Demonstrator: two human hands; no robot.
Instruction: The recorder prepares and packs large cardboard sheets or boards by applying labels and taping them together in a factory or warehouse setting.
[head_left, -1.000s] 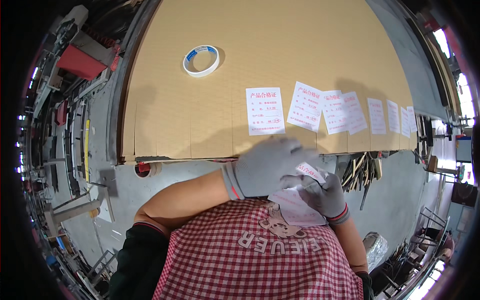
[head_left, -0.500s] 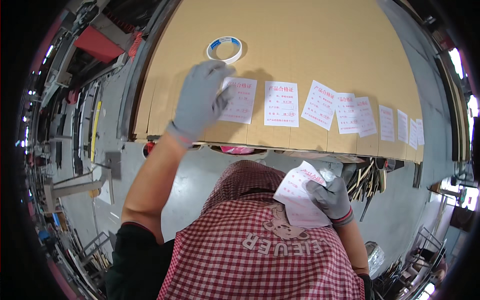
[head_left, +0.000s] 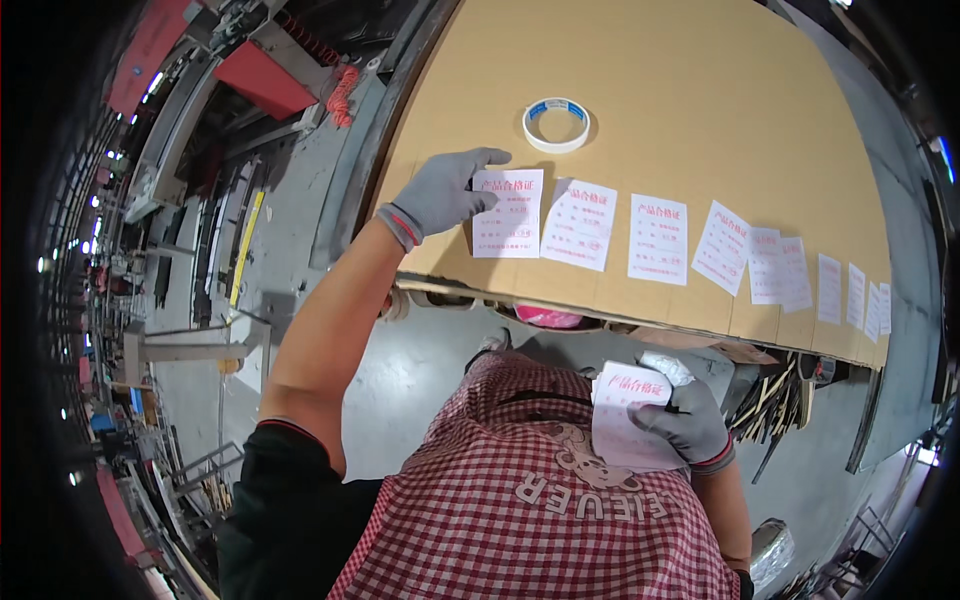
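Note:
My left hand [head_left: 445, 190], in a grey glove, is at the left end of a row of white paper labels with red print. Its thumb lies over the left edge of the leftmost label [head_left: 512, 225], while the index finger stretches apart from it above the top edge. That label's right edge is close against a slightly tilted second label [head_left: 580, 235]. Low in front of my apron, my gloved right hand [head_left: 690, 420] is closed on a stack of similar paper labels [head_left: 632, 425], thumb on top.
A roll of white tape [head_left: 557, 146] lies on the brown cardboard [head_left: 690, 90] beyond the labels. Several more labels [head_left: 658, 240] continue rightward near its front edge. Dark and pale strips [head_left: 770, 405] poke out below the table at the right. Red machinery [head_left: 265, 78] stands at the left.
The left hand has come down to the cardboard with another label, now left of the former leftmost one. The right hand's stack sits more upright. The whole view has shifted and turned.

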